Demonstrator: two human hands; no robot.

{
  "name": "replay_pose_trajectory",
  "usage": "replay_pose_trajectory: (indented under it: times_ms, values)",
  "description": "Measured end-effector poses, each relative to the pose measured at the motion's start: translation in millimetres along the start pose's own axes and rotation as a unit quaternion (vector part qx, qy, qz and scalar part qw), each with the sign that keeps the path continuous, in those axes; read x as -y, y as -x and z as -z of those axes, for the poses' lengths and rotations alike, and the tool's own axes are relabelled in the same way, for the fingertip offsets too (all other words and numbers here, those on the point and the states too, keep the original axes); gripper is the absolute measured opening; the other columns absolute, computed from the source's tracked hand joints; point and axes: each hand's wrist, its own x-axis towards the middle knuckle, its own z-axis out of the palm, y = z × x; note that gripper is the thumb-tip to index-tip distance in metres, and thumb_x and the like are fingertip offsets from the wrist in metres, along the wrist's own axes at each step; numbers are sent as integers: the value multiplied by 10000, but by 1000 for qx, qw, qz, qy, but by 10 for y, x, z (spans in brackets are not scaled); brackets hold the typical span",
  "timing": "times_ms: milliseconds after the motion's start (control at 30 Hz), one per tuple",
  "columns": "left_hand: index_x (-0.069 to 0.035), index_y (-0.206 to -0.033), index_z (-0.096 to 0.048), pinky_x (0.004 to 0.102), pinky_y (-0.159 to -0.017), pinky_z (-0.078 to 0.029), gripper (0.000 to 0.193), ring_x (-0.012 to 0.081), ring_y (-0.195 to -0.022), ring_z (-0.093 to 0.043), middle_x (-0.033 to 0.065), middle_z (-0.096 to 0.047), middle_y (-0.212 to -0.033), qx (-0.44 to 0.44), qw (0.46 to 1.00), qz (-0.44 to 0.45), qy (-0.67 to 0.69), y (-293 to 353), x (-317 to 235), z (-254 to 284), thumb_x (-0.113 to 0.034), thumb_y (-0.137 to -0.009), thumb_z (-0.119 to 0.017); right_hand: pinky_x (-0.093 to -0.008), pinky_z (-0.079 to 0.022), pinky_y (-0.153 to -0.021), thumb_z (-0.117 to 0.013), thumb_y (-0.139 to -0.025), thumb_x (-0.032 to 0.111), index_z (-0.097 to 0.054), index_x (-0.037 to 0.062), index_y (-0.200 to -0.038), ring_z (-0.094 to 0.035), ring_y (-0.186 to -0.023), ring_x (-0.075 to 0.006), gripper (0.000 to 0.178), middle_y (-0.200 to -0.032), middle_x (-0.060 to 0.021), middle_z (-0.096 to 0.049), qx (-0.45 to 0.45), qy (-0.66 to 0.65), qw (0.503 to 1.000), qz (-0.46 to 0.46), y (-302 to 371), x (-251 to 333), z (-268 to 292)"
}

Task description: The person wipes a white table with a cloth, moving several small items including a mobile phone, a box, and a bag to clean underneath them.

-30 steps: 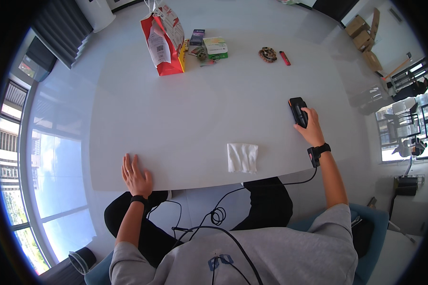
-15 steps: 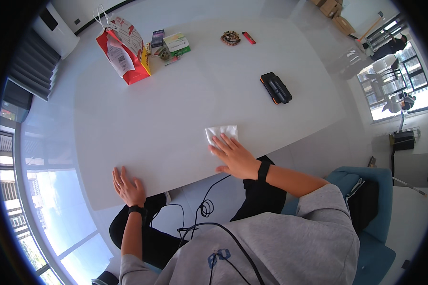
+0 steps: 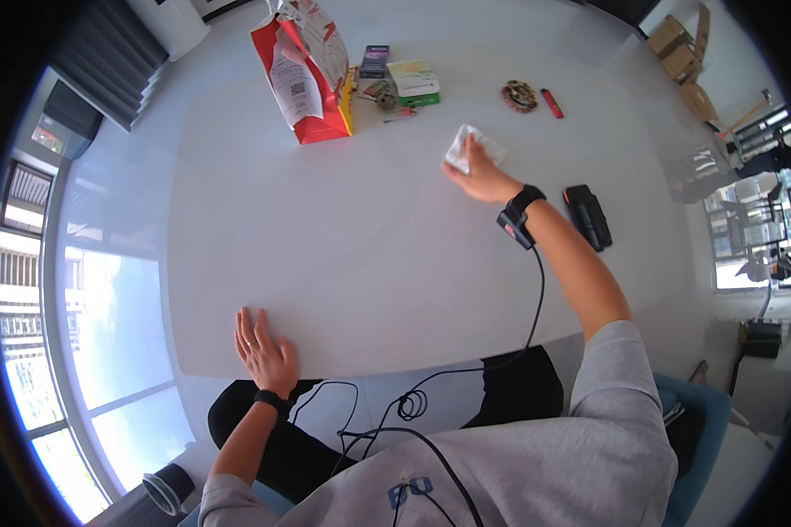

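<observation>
On the far middle part of the white table [image 3: 351, 255], my right hand [image 3: 486, 176] holds a folded white tissue [image 3: 490, 147] against the surface. Its fingers bend over the tissue, which shows around the fingertips. A black strap with a small device and a cable is on that wrist. My left hand [image 3: 268, 358] rests flat near the table's front edge at the left, fingers stretched out and nothing under them that I can see. A black case [image 3: 587, 217] lies just right of my right forearm.
Beyond the hands stand a red and white paper bag [image 3: 312, 79], a dark box [image 3: 374, 61] and a green and white box [image 3: 415, 83]. Farther right lie a beaded bracelet [image 3: 518, 97] and a red stick-like item [image 3: 552, 104]. A black cable [image 3: 466, 372] runs to my right wrist.
My right hand has slid the tissue away from me, from near the front edge to the far part of the table. The left hand stays flat; the view has shifted.
</observation>
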Motion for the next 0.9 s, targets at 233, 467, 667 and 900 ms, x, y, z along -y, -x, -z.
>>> replay_pose_trajectory:
  times_ms: [233,467,667,900]
  values:
    - [-10,-1311,-361,499,-1100,-140,569,376,-1351,-202,229,-252,-1432,30,1000,5,-1,-27,23,14,-151,-768,-456,-488,-93,-1108,-244,-817,744,1,-9,-1435,-27,-1386,-397,1004,-1485,-267,-32,-79,-40,992,-94,-1345,-475,364]
    - [-6,-1323,-339,514,-1096,-125,605,393,-1351,-195,235,-234,-1442,57,998,13,-7,-42,23,-54,-171,-751,-444,-500,-76,-1116,-100,-888,639,-83,144,-1464,-28,-1397,-343,760,-1523,-121,-52,-47,17,993,-111,-1967,-502,861]
    - [-3,-1323,-340,512,-1096,-127,606,390,-1357,-181,235,-227,-1445,46,999,-4,3,-83,-23,-10,-160,-747,-440,-418,-113,-1137,-90,-969,390,-205,58,-1417,-117,-1369,-394,569,-1495,-148,-145,17,181,982,54,-1791,-582,802]
    - [-14,-1321,-350,492,-1103,-131,584,360,-1363,-184,220,-234,-1445,31,999,0,-16,-14,-2,33,-149,-761,-440,-399,-203,-1107,-249,-930,539,-246,7,-1403,-190,-1351,-403,712,-1477,-181,-210,-12,175,984,33,-504,-171,199]
